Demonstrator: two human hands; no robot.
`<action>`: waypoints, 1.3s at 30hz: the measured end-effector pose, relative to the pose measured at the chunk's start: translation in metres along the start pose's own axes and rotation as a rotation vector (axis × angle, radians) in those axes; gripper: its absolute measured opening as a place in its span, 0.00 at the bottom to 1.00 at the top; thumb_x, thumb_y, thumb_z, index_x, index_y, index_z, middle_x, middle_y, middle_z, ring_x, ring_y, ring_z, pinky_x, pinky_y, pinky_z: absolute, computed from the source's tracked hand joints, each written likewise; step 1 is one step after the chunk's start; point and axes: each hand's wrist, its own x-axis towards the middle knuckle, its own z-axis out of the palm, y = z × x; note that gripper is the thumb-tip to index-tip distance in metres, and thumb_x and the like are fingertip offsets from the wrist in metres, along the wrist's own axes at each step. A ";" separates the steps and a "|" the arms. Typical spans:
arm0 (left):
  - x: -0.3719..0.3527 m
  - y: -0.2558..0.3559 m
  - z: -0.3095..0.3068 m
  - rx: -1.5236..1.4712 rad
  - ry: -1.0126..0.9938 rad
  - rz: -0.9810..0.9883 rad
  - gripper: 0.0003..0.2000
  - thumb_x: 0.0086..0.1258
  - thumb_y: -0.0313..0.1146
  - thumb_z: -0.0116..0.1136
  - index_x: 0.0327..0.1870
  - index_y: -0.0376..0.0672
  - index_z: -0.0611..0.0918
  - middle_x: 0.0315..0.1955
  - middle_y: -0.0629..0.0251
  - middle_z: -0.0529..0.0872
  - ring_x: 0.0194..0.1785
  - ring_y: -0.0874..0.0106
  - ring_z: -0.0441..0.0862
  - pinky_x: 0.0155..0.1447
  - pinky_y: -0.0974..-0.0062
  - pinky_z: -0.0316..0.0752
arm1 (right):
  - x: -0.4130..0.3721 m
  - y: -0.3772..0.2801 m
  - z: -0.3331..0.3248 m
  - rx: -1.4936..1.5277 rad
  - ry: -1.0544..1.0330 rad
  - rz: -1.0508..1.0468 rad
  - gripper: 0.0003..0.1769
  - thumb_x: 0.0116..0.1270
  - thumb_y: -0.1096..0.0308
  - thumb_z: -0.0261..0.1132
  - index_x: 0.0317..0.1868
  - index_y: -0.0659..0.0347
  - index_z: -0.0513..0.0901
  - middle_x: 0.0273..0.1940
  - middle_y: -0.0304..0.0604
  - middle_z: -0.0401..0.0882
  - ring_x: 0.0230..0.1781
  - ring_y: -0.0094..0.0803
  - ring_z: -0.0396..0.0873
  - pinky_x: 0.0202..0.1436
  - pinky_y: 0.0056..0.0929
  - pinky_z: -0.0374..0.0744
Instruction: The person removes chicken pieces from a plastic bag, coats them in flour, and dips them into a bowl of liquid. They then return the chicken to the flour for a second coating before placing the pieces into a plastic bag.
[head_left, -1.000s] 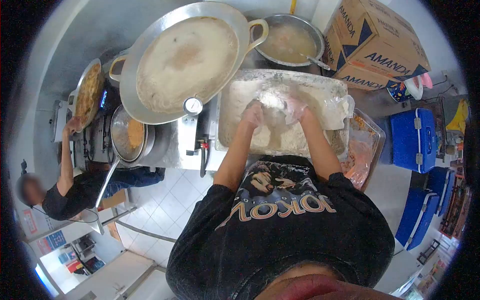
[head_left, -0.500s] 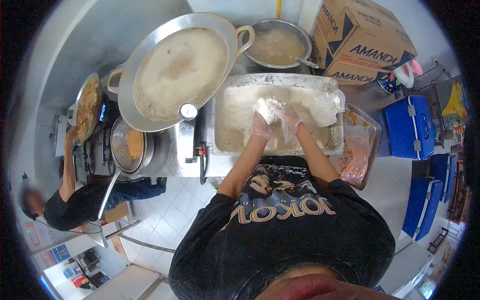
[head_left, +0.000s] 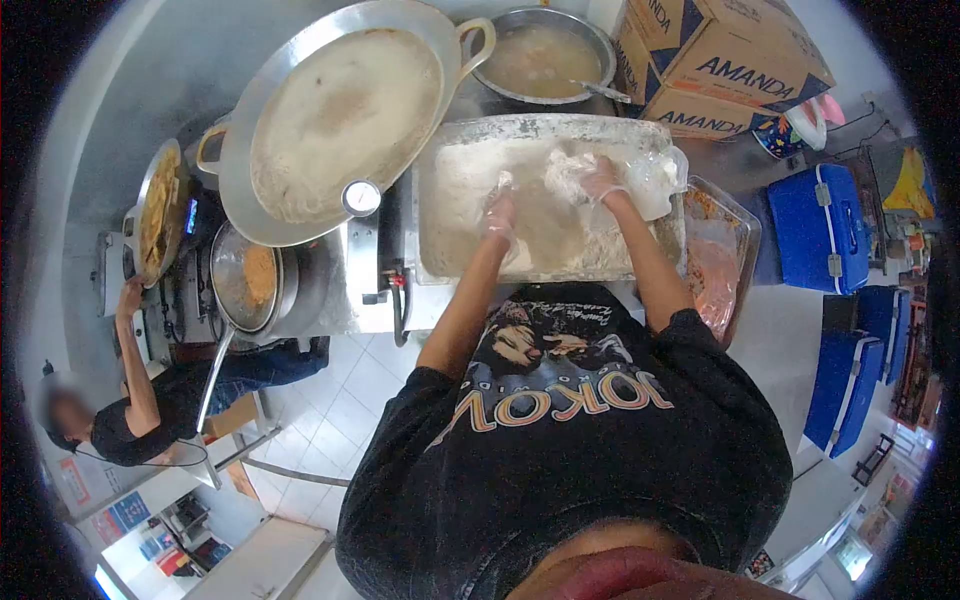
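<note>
A rectangular tub of pale flour lies in front of me, and both my hands are in it, wearing clear plastic gloves. My right hand is closed on a flour-coated lump, whose kind is hidden under the flour. To the left, my left hand reaches into the flour with its fingers stretched forward and whitened at the tips. A clear plastic container with flour on it rests at the tub's right end, beyond my right hand.
Left of the tub stands a big two-handled pan of foamy liquid with a dial thermometer. A bowl of cloudy liquid and AMANDA cartons are behind. A tray sits right. At far left, another person's hand touches a pan.
My hands, together around a floury clump before, have parted: the left moved left, the right moved slightly right with the lump. The view has shifted a little.
</note>
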 end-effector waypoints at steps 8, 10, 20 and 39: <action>0.066 -0.038 -0.006 0.659 -0.382 0.362 0.30 0.68 0.55 0.48 0.65 0.45 0.70 0.55 0.49 0.78 0.58 0.61 0.75 0.63 0.62 0.66 | -0.032 -0.063 -0.082 -0.018 0.008 -0.104 0.30 0.50 0.55 0.70 0.50 0.66 0.76 0.46 0.58 0.80 0.47 0.46 0.79 0.54 0.37 0.76; 0.069 -0.045 0.008 0.837 -0.234 0.443 0.32 0.64 0.56 0.52 0.66 0.47 0.69 0.57 0.48 0.76 0.58 0.58 0.74 0.64 0.61 0.65 | -0.010 -0.057 -0.082 0.095 0.003 -0.209 0.31 0.49 0.57 0.70 0.51 0.66 0.76 0.48 0.58 0.80 0.49 0.47 0.79 0.55 0.36 0.75; 0.014 0.038 0.014 0.985 -0.142 0.404 0.54 0.42 0.62 0.68 0.70 0.41 0.59 0.65 0.49 0.66 0.67 0.52 0.65 0.69 0.60 0.61 | 0.096 -0.237 -0.183 -0.232 0.082 -0.279 0.22 0.49 0.58 0.67 0.44 0.61 0.82 0.44 0.58 0.81 0.49 0.51 0.79 0.54 0.41 0.76; 0.044 -0.028 -0.047 1.160 -0.819 0.094 0.33 0.62 0.46 0.61 0.65 0.36 0.66 0.48 0.55 0.82 0.51 0.64 0.80 0.55 0.65 0.74 | -0.071 -0.111 -0.004 -0.415 -0.238 -0.213 0.29 0.53 0.62 0.66 0.55 0.66 0.73 0.48 0.61 0.78 0.49 0.52 0.78 0.53 0.43 0.75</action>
